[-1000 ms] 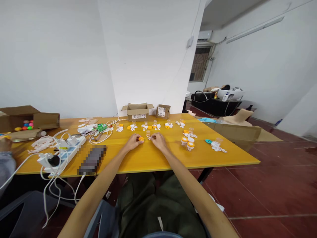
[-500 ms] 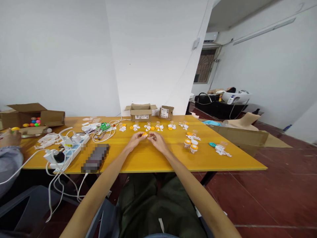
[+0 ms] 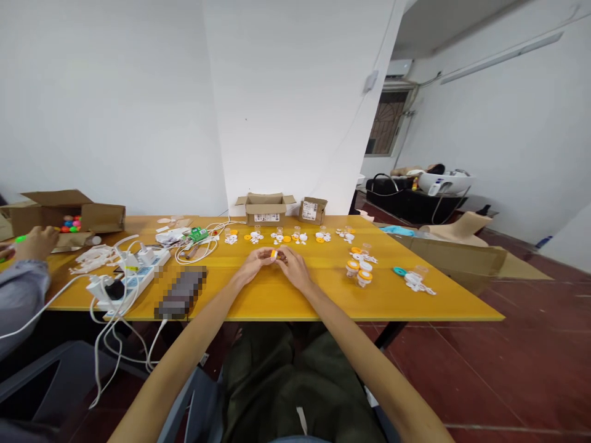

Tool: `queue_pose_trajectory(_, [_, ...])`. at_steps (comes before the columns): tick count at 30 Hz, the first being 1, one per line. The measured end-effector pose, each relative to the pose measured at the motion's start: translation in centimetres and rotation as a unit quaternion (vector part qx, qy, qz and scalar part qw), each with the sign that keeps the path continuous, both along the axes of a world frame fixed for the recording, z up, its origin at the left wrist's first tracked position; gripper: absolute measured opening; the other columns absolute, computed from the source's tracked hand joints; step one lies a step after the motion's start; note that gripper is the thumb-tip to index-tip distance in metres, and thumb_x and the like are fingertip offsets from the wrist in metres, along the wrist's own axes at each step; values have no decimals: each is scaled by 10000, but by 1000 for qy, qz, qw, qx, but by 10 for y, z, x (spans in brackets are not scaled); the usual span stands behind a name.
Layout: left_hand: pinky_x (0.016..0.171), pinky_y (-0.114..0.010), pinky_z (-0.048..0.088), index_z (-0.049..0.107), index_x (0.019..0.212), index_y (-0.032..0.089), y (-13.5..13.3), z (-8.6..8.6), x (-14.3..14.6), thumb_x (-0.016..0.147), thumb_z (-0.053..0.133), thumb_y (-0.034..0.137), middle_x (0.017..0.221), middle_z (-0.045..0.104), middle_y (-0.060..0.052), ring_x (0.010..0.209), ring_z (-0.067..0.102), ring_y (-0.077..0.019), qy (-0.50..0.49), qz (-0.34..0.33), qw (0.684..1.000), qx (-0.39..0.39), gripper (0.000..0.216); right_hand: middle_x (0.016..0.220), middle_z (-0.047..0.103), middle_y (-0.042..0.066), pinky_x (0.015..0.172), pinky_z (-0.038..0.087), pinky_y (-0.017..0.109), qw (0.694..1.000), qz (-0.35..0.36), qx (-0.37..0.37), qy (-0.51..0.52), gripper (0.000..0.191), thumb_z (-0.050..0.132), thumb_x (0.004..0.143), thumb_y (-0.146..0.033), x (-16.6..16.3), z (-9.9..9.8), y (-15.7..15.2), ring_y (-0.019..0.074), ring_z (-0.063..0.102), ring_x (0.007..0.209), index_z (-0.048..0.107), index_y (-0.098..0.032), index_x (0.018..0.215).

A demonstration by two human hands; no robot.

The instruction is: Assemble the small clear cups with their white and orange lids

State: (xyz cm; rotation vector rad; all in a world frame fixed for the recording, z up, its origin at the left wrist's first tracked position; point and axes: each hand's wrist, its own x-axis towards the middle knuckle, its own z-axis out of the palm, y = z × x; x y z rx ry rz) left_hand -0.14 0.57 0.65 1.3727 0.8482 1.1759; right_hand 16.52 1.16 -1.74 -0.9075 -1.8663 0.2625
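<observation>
Both my hands meet over the middle of the yellow table (image 3: 286,301). My left hand (image 3: 255,263) and my right hand (image 3: 292,266) are closed together around a small clear vial with an orange cap (image 3: 275,254), fingertips pinched on it. Beyond them a row of small white parts, orange caps and clear vials (image 3: 286,236) lies across the table. To the right stand several capped vials with orange lids (image 3: 359,271).
Two small cardboard boxes (image 3: 265,208) stand at the table's far edge. A white power strip with cables (image 3: 132,280) and a blurred dark device (image 3: 180,293) lie left. Another person's hand (image 3: 34,242) reaches near a box of coloured balls (image 3: 69,221). A teal ring and white parts (image 3: 410,277) lie right.
My hands have drawn closer together, the orange cap and the vial now joined between my fingers. The other person's hand at the left has moved toward the ball box.
</observation>
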Motion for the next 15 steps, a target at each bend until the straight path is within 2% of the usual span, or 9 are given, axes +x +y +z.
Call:
queue_pose_trajectory(5, [982,-366,471,755,975,180,-1,0,-1,570,919,313,979,765,-70,995,678,-212,-21,1,999,-27,457,947,688,55,788,552,344,1000,11,21,7,233,595,836,-151,0,3,-2,225,654,847,698,-258,1015])
queue_pose_trajectory(15, [950,-329,493,771,924,180,1,1,-2,549,941,364,1024,776,-83,1013,693,-212,-18,-2,998,-58,450,933,697,58,824,552,371,999,19,23,26,184,594,858,-194,0,3,-2,240,656,869,721,-269,968])
